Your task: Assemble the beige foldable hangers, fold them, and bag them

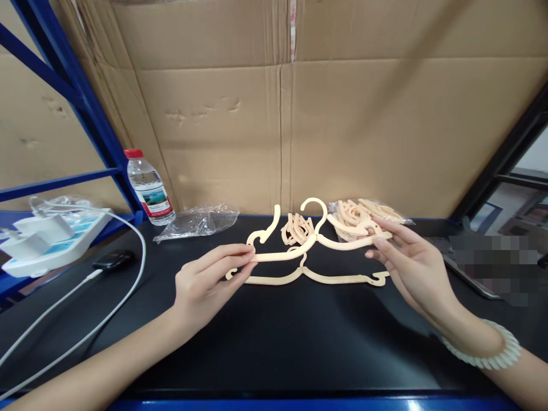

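Note:
A cream plastic clothes hanger [295, 252] is held up above the black table between my two hands. Its curved hook points upward at the middle, and its two arms meet just below. My left hand [212, 277] pinches the left arm near its end, where a notch and an upright strip show. The right end is gripped between the thumb and fingers of my right hand [413, 265]. Below and behind it, a second cream hanger [274, 280] lies spread out on the table, its hook partly hidden by the held one.
Several cream hanger hooks [297, 229] lie in a pile behind, beside a plastic bag of cream parts [351, 212]. Crumpled clear film [201, 220] and a water bottle [149, 188] stand back left. A power strip [55, 242] with a white cable sits left; cardboard [214, 114] walls the back.

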`<state>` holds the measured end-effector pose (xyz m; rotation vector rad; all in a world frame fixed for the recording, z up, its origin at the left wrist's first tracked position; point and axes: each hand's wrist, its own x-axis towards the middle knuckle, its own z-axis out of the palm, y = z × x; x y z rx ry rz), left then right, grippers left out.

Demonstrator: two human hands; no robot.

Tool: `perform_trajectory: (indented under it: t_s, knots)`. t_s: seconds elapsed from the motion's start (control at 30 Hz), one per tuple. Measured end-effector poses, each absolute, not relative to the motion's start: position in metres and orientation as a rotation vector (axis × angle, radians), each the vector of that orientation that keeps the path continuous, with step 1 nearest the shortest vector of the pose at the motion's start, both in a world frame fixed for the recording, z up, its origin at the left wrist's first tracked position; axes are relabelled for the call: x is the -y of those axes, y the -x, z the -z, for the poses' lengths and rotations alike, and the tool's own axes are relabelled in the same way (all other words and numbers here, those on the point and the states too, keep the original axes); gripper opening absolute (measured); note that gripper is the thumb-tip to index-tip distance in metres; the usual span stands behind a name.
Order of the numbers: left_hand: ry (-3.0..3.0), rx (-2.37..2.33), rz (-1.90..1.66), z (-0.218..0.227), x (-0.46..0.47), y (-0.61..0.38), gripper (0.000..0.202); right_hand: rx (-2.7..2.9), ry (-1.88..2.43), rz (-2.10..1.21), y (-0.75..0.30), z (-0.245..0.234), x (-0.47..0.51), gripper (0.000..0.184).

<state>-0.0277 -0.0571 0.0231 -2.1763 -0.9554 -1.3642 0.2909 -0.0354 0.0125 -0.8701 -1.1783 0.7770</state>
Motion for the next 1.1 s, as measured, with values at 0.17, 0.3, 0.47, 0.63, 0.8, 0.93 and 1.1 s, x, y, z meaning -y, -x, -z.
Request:
perform_trajectory:
  t_s: [0.17,0.3,0.47,0.63,0.8,0.93,1.1]
  knots:
    - [2.136,0.972,1.408,-0.024,0.060,0.028,0.012,1.188,0.871,-0.827,-0.291,-0.013,0.036,0.020]
    - [2.182,1.048,1.454,-0.026,0.061,0.027,0.008,1.190,0.905,-0.870,-0.291,-0.014,0.037,0.022]
    - [2.414,1.197,1.600,-0.028,0.058,0.028,0.005,1.164,0.882,-0.878,-0.290,-0.014,0.037,0.022]
    - [2.619,1.465,2.120,-0.032,0.052,0.031,0.012,1.190,0.871,-0.899,-0.288,-0.009,0.036,0.023]
    - [2.692,1.664,2.431,-0.030,0.052,0.032,0.019,1.253,0.890,-0.899,-0.285,-0.006,0.039,0.026]
    - [2.705,1.733,2.551,-0.033,0.052,0.022,0.015,1.265,0.864,-0.939,-0.276,-0.015,0.041,0.031]
    - [2.756,1.715,2.538,-0.048,0.044,-0.003,0.014,1.248,0.807,-1.053,-0.252,-0.035,0.038,0.033]
